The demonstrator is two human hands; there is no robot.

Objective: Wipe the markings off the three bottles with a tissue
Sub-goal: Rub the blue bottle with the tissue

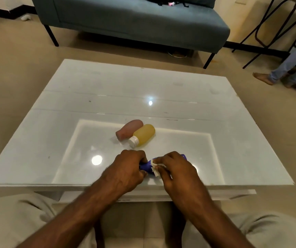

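**Blue bottle under the tissue, close to the front edge**

Gripping the blue bottle [146, 167] at its left end with the left hand [125, 169], fingers curled round it, low in the middle of the frame. Pressing a crumpled white tissue [155, 168] onto the bottle with the right hand [175, 170], fingers pinching the tissue. Working just inside the lower edge of the desk [54, 140]. Open glossy surface to left and right of the hands, and more from mid-frame up to the far edge.

Counted: three bottles, one tissue, two hands. Lying on their sides just above the hands, touching one another: one pink bottle [129, 130] and one yellow bottle [145, 134], white cap pointing lower left. Beyond the far edge, at the top of the frame, one grey-blue sofa [134, 20].
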